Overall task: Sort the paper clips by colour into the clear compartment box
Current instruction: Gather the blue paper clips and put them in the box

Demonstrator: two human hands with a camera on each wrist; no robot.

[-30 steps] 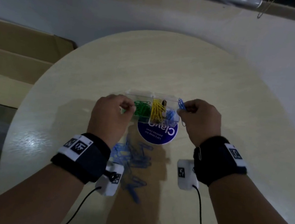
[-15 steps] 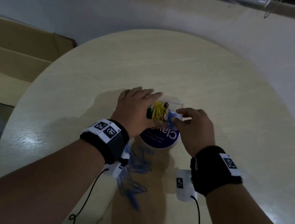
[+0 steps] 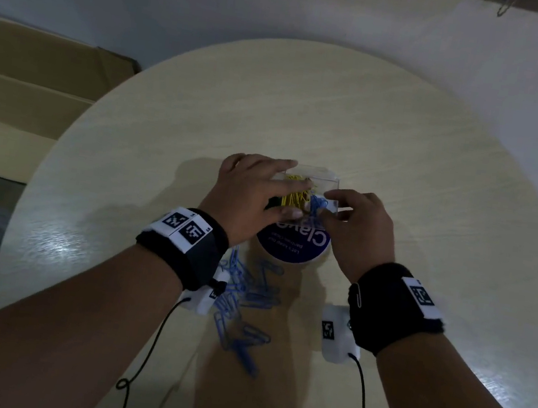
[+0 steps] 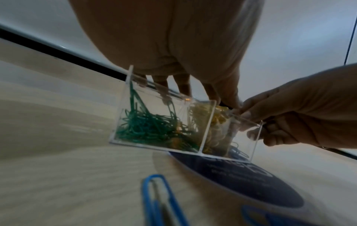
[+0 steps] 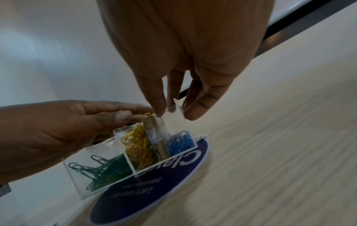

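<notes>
The clear compartment box (image 3: 329, 180) stands on a round dark-blue lid (image 3: 292, 247). It holds green clips (image 5: 110, 169), yellow clips (image 5: 139, 148) and blue clips (image 5: 180, 143) in separate compartments. My left hand (image 3: 297, 199) lies over the box top, its fingers hooked over the far wall and its thumb on the near side. My right hand (image 3: 327, 207) pinches the box's right end wall (image 5: 178, 116) between thumb and fingers. Loose blue clips (image 3: 247, 299) lie on the table between my wrists.
The round light wooden table (image 3: 309, 105) stretches away bare behind the box. A flattened cardboard box (image 3: 27, 93) lies on the floor to the left. One large blue clip (image 4: 154, 198) lies close under my left wrist.
My left hand moved from the box's left end to over its top. The blue clip my right hand pinched is gone from its fingers, which now grip the box's right wall.
</notes>
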